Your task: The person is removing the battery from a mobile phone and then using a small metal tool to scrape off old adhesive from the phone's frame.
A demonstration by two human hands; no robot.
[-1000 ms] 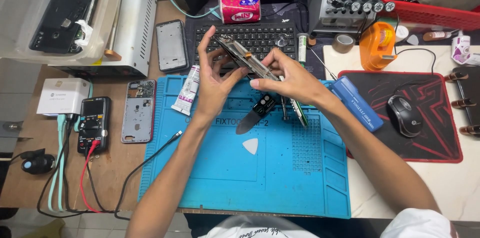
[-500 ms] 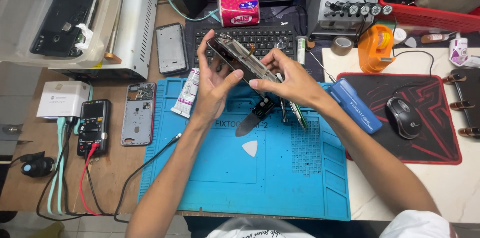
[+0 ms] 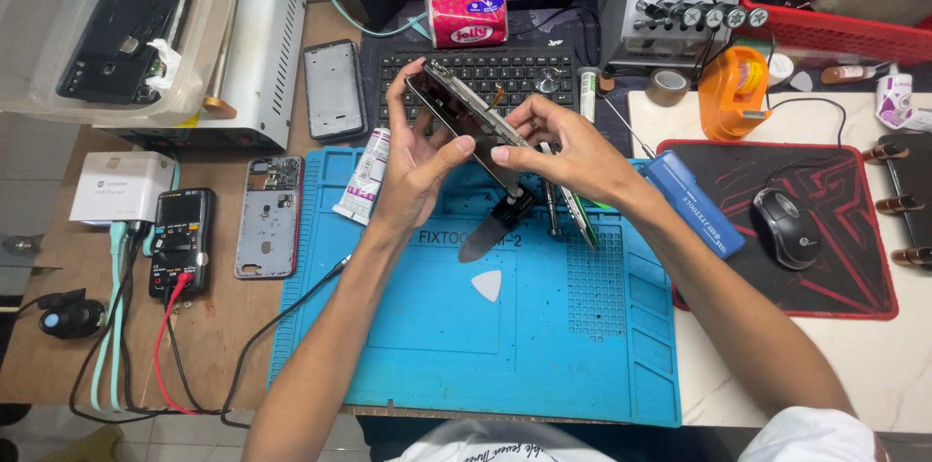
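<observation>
Head view: both hands, left [image 3: 413, 166] and right [image 3: 573, 147], grasp a tilted, opened phone [image 3: 466, 117] (dark, metal-edged).

**Both hands raised and meeting over the far half of the blue mat**

The left hand [image 3: 416, 156] is lifted above the mat's far edge, palm turned toward the right, fingers spread upward and thumb stretched across to the right. The right hand [image 3: 573, 147] faces it, fingers curled inward, index tip and thumb pinched close beside the left thumb. Both forearms are bare and rise from the near edge of the table, the left from the near-left, the right from the near-right corner, converging toward the hands.
</observation>
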